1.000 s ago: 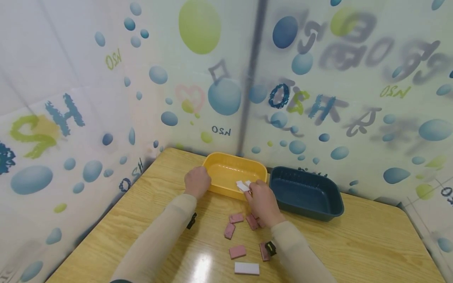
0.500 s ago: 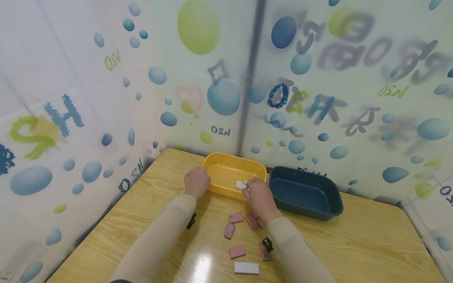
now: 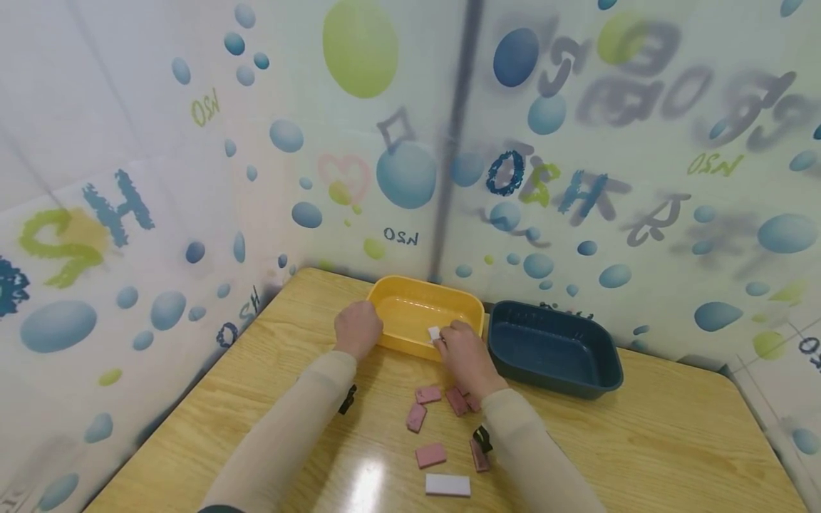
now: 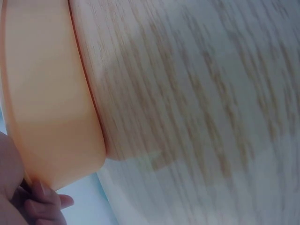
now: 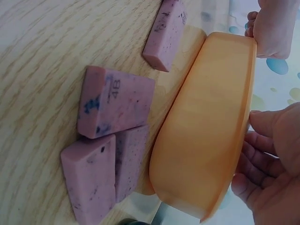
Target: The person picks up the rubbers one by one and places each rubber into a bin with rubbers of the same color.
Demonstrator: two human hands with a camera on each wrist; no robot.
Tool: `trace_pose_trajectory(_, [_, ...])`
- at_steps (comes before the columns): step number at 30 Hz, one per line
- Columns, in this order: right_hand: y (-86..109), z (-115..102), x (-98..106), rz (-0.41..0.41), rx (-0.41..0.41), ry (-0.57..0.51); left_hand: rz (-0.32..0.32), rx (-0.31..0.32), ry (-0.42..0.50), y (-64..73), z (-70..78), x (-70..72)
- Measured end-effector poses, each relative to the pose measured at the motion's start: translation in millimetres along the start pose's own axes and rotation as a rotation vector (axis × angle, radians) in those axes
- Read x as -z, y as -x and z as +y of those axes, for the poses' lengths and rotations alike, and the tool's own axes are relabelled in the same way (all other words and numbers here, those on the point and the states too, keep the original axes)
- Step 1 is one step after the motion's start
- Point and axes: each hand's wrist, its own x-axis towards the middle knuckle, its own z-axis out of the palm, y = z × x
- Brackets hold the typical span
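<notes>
Head: right hand (image 3: 467, 353) pinches white piece (image 3: 434, 333) over near side of yellow tray (image 3: 409, 348). Piece sticks out leftward from the grip, toward left hand (image 3: 357, 328); mostly covered, so can't call its long axis. Right hand is the nearer one; left hand holds the tray's left end.

Left wrist: left grip curled round the tray rim at the corner.

Right wrist: right grip up at the rim, white piece hidden; pink blocks (image 5: 117, 102) on table (image 5: 33, 93) near the tray.

Head above; wrists near yellow tray (image 3: 410, 308)
</notes>
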Motion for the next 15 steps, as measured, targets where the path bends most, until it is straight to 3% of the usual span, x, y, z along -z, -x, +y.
trace_pose_trajectory(8, [4.3, 0.1, 6.4, -0.012, -0.037, -0.051, -0.002, -0.002, -0.012, -0.4, 0.1, -0.5])
trace_pose_trajectory(15, [15.3, 5.0, 13.2, 0.027, -0.03, -0.068, 0.006, 0.008, -0.001, -0.4, 0.1, -0.8])
